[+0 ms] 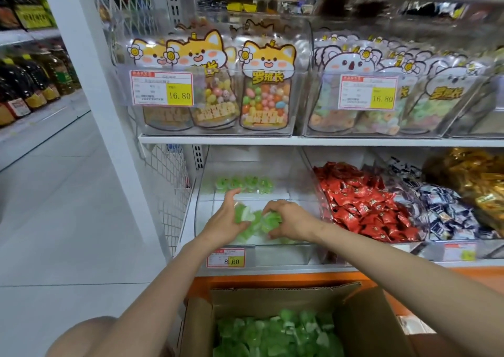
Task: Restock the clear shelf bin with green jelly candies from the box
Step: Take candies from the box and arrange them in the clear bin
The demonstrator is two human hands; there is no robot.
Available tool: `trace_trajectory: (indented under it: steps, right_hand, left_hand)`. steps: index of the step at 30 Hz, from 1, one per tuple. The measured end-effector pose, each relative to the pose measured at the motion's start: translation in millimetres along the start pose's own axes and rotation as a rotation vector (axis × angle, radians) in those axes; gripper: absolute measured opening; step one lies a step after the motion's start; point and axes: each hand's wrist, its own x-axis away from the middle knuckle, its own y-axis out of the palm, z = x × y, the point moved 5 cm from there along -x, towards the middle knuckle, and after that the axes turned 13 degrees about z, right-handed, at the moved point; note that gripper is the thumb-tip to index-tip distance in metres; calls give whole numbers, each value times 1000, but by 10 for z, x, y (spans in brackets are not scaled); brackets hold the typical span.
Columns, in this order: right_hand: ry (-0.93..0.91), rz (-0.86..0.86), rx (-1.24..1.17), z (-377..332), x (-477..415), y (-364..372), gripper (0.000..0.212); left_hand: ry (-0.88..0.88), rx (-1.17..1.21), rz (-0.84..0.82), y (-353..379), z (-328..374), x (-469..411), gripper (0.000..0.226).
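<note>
Both my hands reach into the clear shelf bin [297, 247] on the lower shelf. My left hand [222, 220] and my right hand [290, 221] together cup a bunch of green jelly candies [255, 220] just above the bin's floor near its front. A row of green jelly candies [244, 185] lies at the back of the bin. Below, an open cardboard box [272, 299] holds many more green jelly candies [275, 335].
A price tag reading 8.60 [226, 258] hangs on the bin's front. A bin of red wrapped candies [365, 201] sits right beside it, then blue-white [441, 209] and gold ones [474, 176]. Upper shelf bins [212, 84] hold candy bags. A wire mesh panel [169, 187] stands at left.
</note>
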Motion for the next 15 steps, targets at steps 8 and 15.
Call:
trace_trajectory:
  steps: [8, 15]
  right_hand:
    - [36, 76, -106, 14, -86, -271, 57]
    - [109, 20, -373, 84, -241, -370, 49]
  left_hand:
    - [-191, 345, 66, -19, -90, -136, 60]
    - [-254, 486, 26, 59, -142, -164, 52]
